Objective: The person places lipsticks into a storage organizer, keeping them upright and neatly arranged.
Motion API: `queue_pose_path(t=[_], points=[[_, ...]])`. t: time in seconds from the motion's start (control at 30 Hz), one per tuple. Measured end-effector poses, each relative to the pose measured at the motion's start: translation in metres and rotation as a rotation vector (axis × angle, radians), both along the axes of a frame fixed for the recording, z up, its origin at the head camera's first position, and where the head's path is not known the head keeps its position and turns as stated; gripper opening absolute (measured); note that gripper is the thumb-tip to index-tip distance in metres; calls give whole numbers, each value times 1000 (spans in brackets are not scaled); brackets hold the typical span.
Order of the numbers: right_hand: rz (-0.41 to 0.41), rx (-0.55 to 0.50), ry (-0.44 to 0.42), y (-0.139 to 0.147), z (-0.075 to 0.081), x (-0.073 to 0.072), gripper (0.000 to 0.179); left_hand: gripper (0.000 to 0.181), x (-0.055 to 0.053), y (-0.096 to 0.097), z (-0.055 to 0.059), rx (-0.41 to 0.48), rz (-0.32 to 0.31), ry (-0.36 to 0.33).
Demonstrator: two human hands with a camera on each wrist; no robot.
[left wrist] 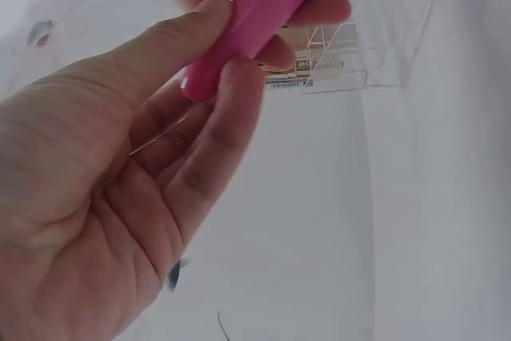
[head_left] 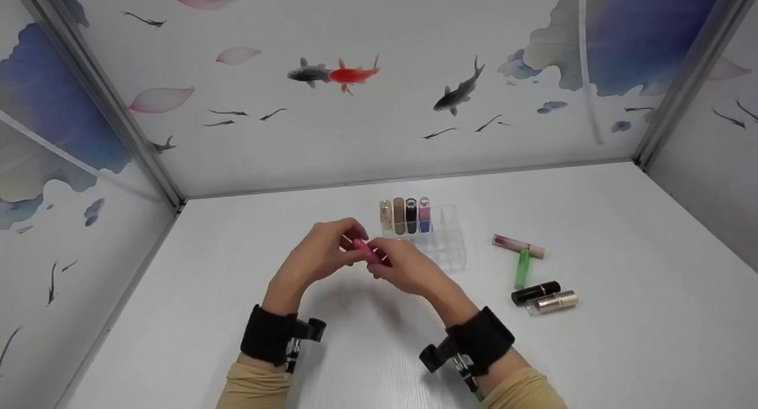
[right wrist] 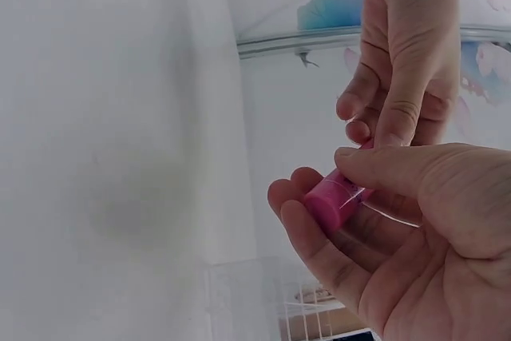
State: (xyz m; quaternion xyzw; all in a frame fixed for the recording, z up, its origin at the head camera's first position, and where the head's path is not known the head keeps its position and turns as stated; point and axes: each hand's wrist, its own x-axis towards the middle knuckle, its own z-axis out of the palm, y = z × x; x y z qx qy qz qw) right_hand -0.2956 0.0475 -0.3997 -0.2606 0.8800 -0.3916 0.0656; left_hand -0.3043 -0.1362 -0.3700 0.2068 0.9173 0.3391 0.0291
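Observation:
Both hands hold one pink lipstick tube [head_left: 368,253] over the table, just in front of a clear organizer. My left hand [head_left: 323,249] pinches one end between thumb and fingers; the left wrist view shows that rounded end of the pink tube [left wrist: 251,25]. The other end is in my right hand [head_left: 408,264], thumb on top and fingers beneath, as the right wrist view shows at the tube's flat end [right wrist: 331,201]. Part of the tube is covered by the fingers.
The clear organizer [head_left: 453,243] holds a row of several lipsticks [head_left: 399,215] at its back left. To its right lie a pinkish lip gloss tube [head_left: 518,246], a green tube [head_left: 522,269], a black tube [head_left: 536,293] and a gold-and-clear lipstick [head_left: 555,302]. Printed panels surround the table.

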Motion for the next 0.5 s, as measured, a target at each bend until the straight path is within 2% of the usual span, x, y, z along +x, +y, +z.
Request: queue_pose_path(t=[0.13, 0.33, 0.5], points=[[-29, -70, 32, 12, 9, -3, 24, 33, -2, 9, 0, 124, 24, 78], [-101, -164, 54, 30, 21, -7, 36, 35, -2, 31, -3, 273, 41, 245], [-135, -237, 128, 45, 29, -9, 36, 36, -2, 54, -5, 387, 78, 315]])
